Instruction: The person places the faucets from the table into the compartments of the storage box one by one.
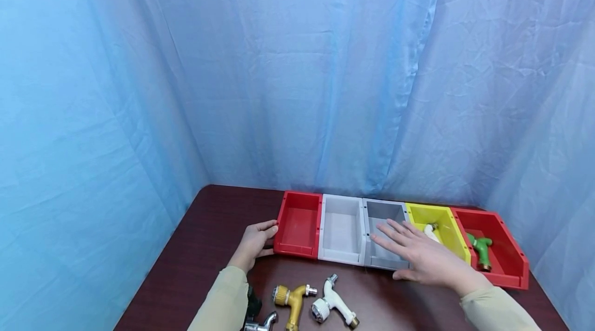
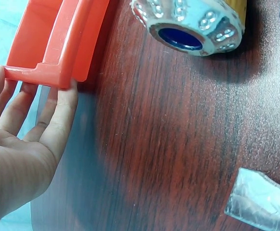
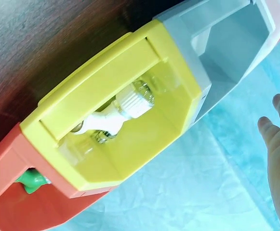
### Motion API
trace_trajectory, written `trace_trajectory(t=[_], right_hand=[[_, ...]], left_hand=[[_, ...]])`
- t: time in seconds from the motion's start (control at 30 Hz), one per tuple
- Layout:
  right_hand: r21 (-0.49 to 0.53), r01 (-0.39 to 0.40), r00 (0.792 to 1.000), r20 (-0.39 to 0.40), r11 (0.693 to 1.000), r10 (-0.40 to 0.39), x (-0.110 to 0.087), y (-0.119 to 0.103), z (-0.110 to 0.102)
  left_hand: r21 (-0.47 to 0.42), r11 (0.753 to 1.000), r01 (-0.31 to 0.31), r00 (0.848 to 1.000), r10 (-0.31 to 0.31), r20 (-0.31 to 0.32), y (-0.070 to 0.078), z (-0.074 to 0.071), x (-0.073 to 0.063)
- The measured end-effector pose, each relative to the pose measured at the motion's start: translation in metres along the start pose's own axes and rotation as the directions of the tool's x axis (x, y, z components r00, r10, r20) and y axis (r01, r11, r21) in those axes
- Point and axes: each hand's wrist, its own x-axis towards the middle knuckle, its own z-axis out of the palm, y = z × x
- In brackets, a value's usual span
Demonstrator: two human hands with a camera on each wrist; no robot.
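In the head view, my left hand (image 1: 255, 243) stands at the left side of the left-hand red bin (image 1: 297, 253), its fingertips touching the wall. The left wrist view shows these spread fingers (image 2: 62, 115) against the bin's end. My right hand (image 1: 420, 253) is spread over the front of the grey bin (image 1: 386, 209), with nothing held. A white bin (image 1: 341, 256) sits between these two bins. The yellow bin (image 3: 115, 96) holds a white tap (image 3: 111, 118), and the right-hand red bin (image 1: 513, 264) holds a green tap (image 1: 482, 251).
On the dark wooden table (image 1: 218, 207), in front of the bins, lie a yellow tap (image 1: 295, 302) and a white tap with a clear-capped knob (image 1: 334, 301). A dark tap with a chrome spout (image 1: 262, 323) is partly hidden by my left sleeve. Blue curtains (image 1: 288, 88) hang behind.
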Motion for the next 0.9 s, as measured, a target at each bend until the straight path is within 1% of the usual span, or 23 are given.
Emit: trace_trajectory(t=[0.2,0.4,0.63,0.8,0.9], right_hand=[[0.003,0.061,0.998,-0.01,0.998,-0.061,0.007,-0.007,0.004],[-0.008,0.129,0.991,-0.029,0.992,-0.129,0.015,-0.017,0.009],[-0.011,0.15,0.989,0.005,0.989,-0.15,0.022,-0.028,0.012],[0.014,0.169,0.985,0.024,0.986,-0.169,0.025,-0.033,0.016],[0.018,0.19,0.981,0.019,0.982,-0.191,0.027,-0.036,0.018]], left_hand=[[-0.001,1.0,-0.002,1.0,0.002,-0.005,0.0,0.0,0.0],[0.003,1.0,-0.006,1.0,0.006,-0.005,0.0,0.001,-0.001],[0.002,1.0,-0.008,1.0,0.008,0.0,-0.001,0.001,-0.001],[0.007,1.0,-0.01,1.0,0.01,0.001,-0.001,0.001,-0.001],[0.006,1.0,-0.009,1.0,0.009,0.002,0.0,0.001,-0.001]])
